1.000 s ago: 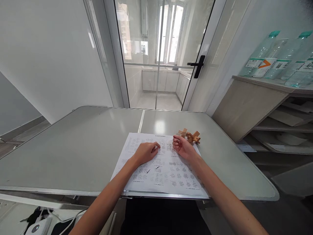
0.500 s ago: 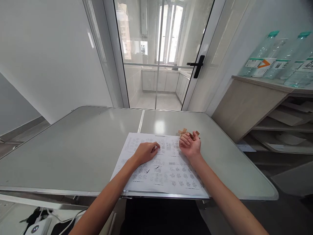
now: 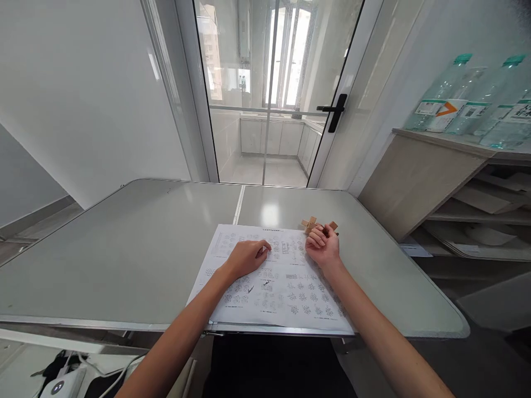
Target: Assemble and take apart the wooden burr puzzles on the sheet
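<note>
My left hand (image 3: 248,257) lies palm down on a large printed sheet (image 3: 276,319) covered in small line diagrams, its fingers loosely extended and no object showing under it. On the sheet's far right part rests my right hand (image 3: 322,249), palm turned up with the fingers curled in. Something small and dark shows between those fingers, but I cannot make it out. Just beyond the right hand sit light-brown wooden puzzle pieces (image 3: 309,224), notched and partly joined, partly hidden by the fingers. Another wooden piece end (image 3: 333,225) shows at the hand's right side.
The grey-green table (image 3: 103,249) has a metal rim and a seam. Behind it stands a glass door with a black handle (image 3: 335,112). At right, a shelf (image 3: 431,166) carries several plastic bottles (image 3: 446,99). A white device (image 3: 62,384) with cables lies lower left.
My right hand's fingers and thumb have curled in a little more beside the wooden pieces. The left hand stays in place on the sheet.
</note>
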Available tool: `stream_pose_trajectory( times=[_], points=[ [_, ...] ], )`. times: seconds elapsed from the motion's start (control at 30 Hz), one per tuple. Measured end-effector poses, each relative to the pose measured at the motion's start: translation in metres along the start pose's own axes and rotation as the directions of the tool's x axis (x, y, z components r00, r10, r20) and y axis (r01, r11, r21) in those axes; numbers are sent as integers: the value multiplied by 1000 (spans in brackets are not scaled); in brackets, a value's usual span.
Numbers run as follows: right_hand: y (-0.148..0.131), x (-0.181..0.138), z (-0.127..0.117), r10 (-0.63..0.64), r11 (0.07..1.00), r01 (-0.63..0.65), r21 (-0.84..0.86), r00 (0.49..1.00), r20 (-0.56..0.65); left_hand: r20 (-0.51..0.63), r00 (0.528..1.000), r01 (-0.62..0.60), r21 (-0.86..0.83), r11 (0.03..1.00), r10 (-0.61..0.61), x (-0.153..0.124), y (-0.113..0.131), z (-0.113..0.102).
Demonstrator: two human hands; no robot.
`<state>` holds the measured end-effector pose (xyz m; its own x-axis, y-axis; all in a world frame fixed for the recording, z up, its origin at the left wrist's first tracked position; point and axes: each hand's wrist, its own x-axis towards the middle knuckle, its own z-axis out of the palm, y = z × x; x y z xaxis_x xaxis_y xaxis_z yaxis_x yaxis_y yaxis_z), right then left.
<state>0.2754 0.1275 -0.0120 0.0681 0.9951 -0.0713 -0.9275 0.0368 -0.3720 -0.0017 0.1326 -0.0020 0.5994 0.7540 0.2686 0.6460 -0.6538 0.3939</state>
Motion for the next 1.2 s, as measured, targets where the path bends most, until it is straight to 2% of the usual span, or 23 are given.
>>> stream_pose_trajectory(
  times=[0.2,0.43,0.73,0.9,1.1,1.2],
  points=[
    [-1,3,-3,17,1000,-17,0,1000,-9,-2,1000,0,-8,1000,0,0,0,0],
    [0,6,-3,16,999,-20,-32,993,-117,6,1000,-3,-5,1000,3,0,2,-2],
    [5,8,-1,-109,968,76,-239,986,-124,6,1000,4,-5,1000,-4,0,3,-2],
    [9,4,6,-202,943,150,-296,967,-155,5,1000,3,-8,1000,-3,0,4,-3],
    [14,-4,21,-351,848,260,-462,928,-122,4,1000,-3,-8,1000,3,0,4,-4],
    [18,-10,27,-392,745,301,-596,919,-26,2,1000,-4,-4,1000,4,0,4,-3]
  ],
)
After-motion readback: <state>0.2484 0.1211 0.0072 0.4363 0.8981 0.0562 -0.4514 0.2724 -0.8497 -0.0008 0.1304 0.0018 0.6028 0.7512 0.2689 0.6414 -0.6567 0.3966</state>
